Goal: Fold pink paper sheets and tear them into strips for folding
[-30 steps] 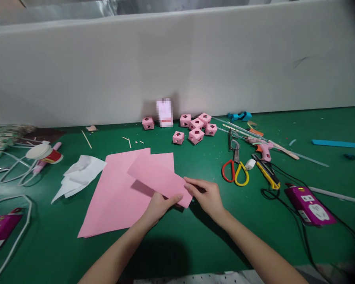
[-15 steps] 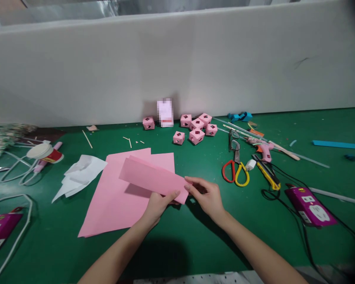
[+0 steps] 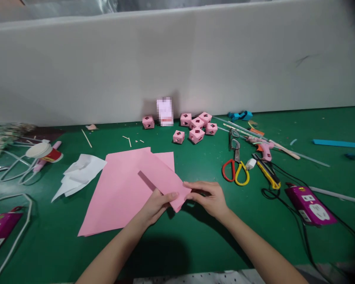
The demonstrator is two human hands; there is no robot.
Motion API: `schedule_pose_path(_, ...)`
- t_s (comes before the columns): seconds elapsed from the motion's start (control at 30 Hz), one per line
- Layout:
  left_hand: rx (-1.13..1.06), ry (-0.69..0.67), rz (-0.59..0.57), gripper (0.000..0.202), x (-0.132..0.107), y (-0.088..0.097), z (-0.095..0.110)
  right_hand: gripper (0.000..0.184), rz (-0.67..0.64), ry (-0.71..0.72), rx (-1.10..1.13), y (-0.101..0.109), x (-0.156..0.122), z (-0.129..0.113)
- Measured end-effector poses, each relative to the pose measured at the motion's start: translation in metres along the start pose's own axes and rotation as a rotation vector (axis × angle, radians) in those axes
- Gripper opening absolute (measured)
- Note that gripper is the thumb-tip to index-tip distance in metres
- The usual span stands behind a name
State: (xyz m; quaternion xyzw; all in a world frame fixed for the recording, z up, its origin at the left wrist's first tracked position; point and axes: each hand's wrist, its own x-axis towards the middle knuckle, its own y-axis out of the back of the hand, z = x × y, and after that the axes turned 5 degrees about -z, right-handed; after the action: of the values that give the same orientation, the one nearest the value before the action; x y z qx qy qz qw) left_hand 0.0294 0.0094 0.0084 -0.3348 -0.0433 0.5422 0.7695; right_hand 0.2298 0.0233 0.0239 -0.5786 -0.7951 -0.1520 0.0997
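Both my hands hold a folded pink paper strip (image 3: 165, 179) just above the green table (image 3: 195, 236). My left hand (image 3: 156, 205) pinches its near end from below left, thumb on top. My right hand (image 3: 208, 196) pinches the same near corner from the right. The strip slants away toward the upper left, over a stack of large pink sheets (image 3: 118, 193) lying flat on the table.
Several pink paper cubes (image 3: 195, 128) sit by the white wall. Right of my hands lie red-and-yellow scissors (image 3: 235, 169), a yellow utility knife (image 3: 268, 173), a pink glue gun (image 3: 262, 149) and a purple power strip (image 3: 309, 205). Crumpled white paper (image 3: 79, 173) and a tape roll (image 3: 43, 152) are at left.
The folded strip has swung from lying broadside to pointing away from me, lower over the sheets. Both hands shifted slightly nearer and kept their pinch on its near end.
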Motion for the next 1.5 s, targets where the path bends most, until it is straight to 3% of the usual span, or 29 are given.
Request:
schedule_pose_path(0.27,0.006,0.020,-0.026,0.026,-0.0016,0.0002,0.0020,0.026,-0.023,0.038,0.018,0.0006,-0.0009,0.0019)
schedule_pose_path(0.53,0.002,0.069,-0.061,0.035,-0.0035,-0.0016,0.0046,0.020,-0.018,-0.010,0.101,0.0030,0.0009,-0.0027)
schedule_pose_path(0.8,0.000,0.086,-0.032,0.049,-0.0030,0.0015,0.0036,0.016,-0.009,-0.015,0.042,0.0037,0.0005,-0.0025)
schedule_pose_path(1.07,0.011,0.071,-0.012,0.044,-0.0014,0.0006,0.0048,0.011,-0.001,-0.039,0.082,0.0045,0.0021,-0.0015)
schedule_pose_path(1.2,0.033,0.051,-0.004,0.041,0.0004,0.0001,0.0052,0.013,-0.004,-0.106,0.114,0.0032,0.0022,-0.0025)
schedule_pose_path(1.33,0.123,-0.014,0.095,0.043,0.0007,-0.0008,0.0043,0.028,0.056,-0.240,0.203,0.0008,0.0041,-0.0005)
schedule_pose_path(1.43,0.241,-0.034,0.142,0.045,-0.0005,-0.0015,0.0022,0.041,-0.044,-0.350,0.187,0.0006,0.0063,0.0027)
schedule_pose_path(1.5,0.309,-0.013,0.122,0.048,-0.0010,-0.0019,0.0005,0.040,-0.150,-0.397,0.091,0.0004,0.0068,0.0046)
